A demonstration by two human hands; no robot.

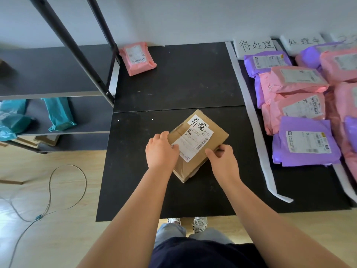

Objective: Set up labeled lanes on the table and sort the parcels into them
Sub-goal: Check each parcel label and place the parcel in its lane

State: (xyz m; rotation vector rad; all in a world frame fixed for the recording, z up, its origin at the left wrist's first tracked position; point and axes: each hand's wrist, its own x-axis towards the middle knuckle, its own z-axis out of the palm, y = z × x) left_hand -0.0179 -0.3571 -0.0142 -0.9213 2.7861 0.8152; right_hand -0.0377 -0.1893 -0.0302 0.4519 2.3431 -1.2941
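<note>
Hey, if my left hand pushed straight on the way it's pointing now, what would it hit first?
The brown cardboard box: your left hand is touching its left edge, so it would push straight into it. Beyond the box, that line looks like bare black table, though depth is unclear.

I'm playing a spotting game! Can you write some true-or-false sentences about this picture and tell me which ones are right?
1. The left grip and right grip both hold the brown cardboard box. True.
2. That box lies in the heap of pink and purple plastic mailers. False: it lies apart on the black table, left of the white strip.
3. One pink plastic mailer lies alone at the table's far left corner. True.
4. The teal plastic bags lie on the table. False: they lie on the metal rack's lower shelf.
</note>
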